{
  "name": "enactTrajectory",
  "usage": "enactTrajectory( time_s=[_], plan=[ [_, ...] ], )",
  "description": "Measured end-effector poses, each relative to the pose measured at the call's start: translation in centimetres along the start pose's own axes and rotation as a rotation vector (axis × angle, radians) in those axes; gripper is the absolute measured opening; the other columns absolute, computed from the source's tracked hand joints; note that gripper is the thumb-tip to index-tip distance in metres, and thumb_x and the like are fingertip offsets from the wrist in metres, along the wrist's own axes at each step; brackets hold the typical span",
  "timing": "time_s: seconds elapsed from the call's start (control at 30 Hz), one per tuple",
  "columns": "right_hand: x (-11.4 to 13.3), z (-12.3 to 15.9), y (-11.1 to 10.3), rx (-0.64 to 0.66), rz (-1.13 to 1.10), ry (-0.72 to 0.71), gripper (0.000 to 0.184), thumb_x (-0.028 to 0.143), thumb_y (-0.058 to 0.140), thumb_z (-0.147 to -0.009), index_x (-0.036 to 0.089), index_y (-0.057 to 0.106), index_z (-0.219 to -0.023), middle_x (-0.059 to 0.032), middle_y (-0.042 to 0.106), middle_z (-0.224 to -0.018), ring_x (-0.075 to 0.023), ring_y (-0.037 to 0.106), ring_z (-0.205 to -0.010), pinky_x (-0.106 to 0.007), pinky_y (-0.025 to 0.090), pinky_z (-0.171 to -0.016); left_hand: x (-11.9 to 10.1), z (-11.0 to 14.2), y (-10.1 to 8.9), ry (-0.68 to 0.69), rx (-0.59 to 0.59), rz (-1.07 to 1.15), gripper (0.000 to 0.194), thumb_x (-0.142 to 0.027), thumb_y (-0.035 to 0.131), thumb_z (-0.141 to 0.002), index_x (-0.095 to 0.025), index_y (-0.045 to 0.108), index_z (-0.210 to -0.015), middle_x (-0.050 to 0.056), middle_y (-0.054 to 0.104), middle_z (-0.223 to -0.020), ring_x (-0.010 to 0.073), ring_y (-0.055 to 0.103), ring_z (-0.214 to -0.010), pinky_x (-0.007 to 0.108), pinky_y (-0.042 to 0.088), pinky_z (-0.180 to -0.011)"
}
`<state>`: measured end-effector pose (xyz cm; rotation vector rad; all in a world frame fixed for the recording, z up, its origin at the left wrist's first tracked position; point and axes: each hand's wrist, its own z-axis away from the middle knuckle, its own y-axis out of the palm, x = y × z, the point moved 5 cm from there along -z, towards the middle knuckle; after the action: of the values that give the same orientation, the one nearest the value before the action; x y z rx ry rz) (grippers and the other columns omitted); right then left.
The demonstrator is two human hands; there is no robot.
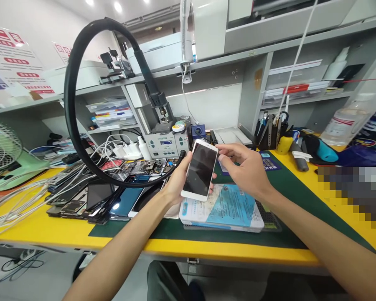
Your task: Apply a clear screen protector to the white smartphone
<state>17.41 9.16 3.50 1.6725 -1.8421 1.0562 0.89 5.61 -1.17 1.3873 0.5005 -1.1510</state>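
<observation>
A white smartphone with a dark screen lies tilted in my left hand, whose fingers wrap round its back and edge. My right hand is at the phone's upper right edge. Its index finger and thumb are bent close to that edge; whether they pinch anything small I cannot make out. Below the phone a blue and white box lies flat on the green mat.
Left of my hands lie several disassembled phones and tangled white cables. A thick black hose arches from a grey repair station. Toward the right stand a tool holder, a yellow bottle and a clear bottle.
</observation>
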Motion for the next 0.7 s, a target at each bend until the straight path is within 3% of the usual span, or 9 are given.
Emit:
enactTrajectory(
  time_s=[0.2,0.4,0.57,0.7],
  plan=[
    [-0.1,0.1,0.2,0.024,-0.023,0.040,0.030,0.025,0.066,-0.088,0.022,0.077,-0.116,-0.0059,0.073,-0.098,-0.0210,0.070,-0.087,-0.036,0.054,-0.075,0.2,-0.2,-0.4,-0.020,0.046,0.027,0.082,-0.074,0.030,-0.098,-0.008,0.069,-0.127,0.019,0.077,-0.099,0.0256,0.072,-0.071,0.040,0.058,-0.076],
    [-0.6,0.0,0.5,0.046,-0.152,0.191,0.040,0.028,0.071,-0.083,0.019,0.072,-0.123,-0.0074,0.073,-0.098,-0.0235,0.071,-0.089,-0.037,0.058,-0.073,0.0,-0.2,-0.4,-0.010,0.060,0.055,0.079,-0.072,0.028,-0.099,-0.010,0.067,-0.128,0.019,0.076,-0.101,0.0250,0.071,-0.069,0.039,0.057,-0.071],
    [-1.2,-0.1,0.6,0.073,-0.246,0.319,0.034,0.030,0.075,-0.078,0.017,0.076,-0.109,-0.0089,0.076,-0.096,-0.0236,0.071,-0.090,-0.035,0.058,-0.072,0.0,-0.2,-0.5,-0.019,0.049,0.061,0.079,-0.072,0.030,-0.099,-0.009,0.068,-0.126,0.020,0.076,-0.103,0.0309,0.074,-0.087,0.043,0.058,-0.082],
    [-1.3,-0.2,0.7,0.111,-0.293,0.399,0.030,0.032,0.079,-0.073,0.017,0.077,-0.099,-0.0092,0.078,-0.095,-0.0216,0.070,-0.085,-0.031,0.057,-0.067,0.1,-0.2,-0.4,-0.020,0.053,0.071,0.078,-0.071,0.031,-0.099,-0.010,0.068,-0.128,0.019,0.076,-0.104,0.0307,0.074,-0.086,0.043,0.058,-0.082]
  ],
)
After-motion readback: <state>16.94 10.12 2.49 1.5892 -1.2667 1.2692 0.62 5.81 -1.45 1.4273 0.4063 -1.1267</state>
